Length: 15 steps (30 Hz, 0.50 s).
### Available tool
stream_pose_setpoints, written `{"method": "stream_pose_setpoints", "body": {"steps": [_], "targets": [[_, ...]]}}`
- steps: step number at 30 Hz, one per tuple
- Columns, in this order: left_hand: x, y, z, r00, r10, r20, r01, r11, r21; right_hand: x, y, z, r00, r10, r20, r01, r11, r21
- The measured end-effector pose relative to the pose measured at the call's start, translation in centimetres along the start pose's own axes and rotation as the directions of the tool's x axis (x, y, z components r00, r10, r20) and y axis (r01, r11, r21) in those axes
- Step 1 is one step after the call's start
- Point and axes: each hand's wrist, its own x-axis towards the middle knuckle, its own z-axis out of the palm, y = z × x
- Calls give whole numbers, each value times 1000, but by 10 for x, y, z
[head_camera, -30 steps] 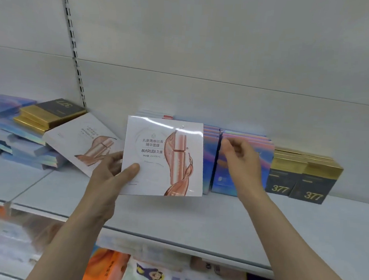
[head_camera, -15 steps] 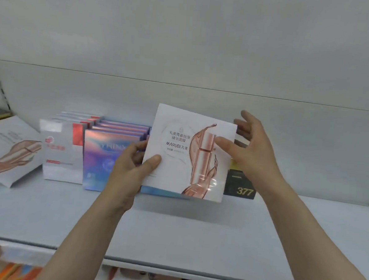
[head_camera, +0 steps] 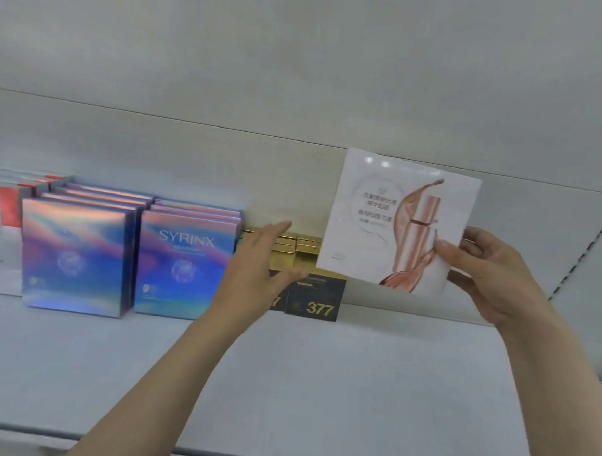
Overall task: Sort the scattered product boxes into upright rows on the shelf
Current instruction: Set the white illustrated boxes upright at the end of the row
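My right hand [head_camera: 492, 276] grips the right edge of a flat white box [head_camera: 375, 218] printed with a rose-gold bottle. It holds the box upright in the air, above the shelf [head_camera: 317, 382] and right of the black-and-gold "377" boxes [head_camera: 317, 298]. My left hand [head_camera: 261, 264] is empty, fingers spread, in front of the left 377 box and partly hiding it. Two upright rows of iridescent blue "SYRINX" boxes [head_camera: 184, 266] stand left of it.
White boxes with red marks [head_camera: 7, 207] stand upright at the far left edge. The shelf's back wall [head_camera: 302, 85] rises behind everything. A slotted upright rail [head_camera: 590, 244] runs along the right side. Bare shelf surface lies right of the 377 boxes.
My left hand has let go of the white box, which is now only in my right hand and further right. The view has panned right; the tilted pile at the left is gone.
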Motion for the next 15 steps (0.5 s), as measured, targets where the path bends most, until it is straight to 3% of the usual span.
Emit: {"method": "stream_pose_setpoints", "body": {"steps": [4,8,15], "targets": [[15,-2,35,995,61,81,-78,973,218,7,22,-41,997,44,-56,-45,999,-3],[21,-11,55,990,135,52,-142,846,514,11,50,-59,994,104,-43,-105,994,-24],[25,-20,62,984,176,-14,-136,808,574,24,87,-60,991,133,-8,-133,988,-80]]}}
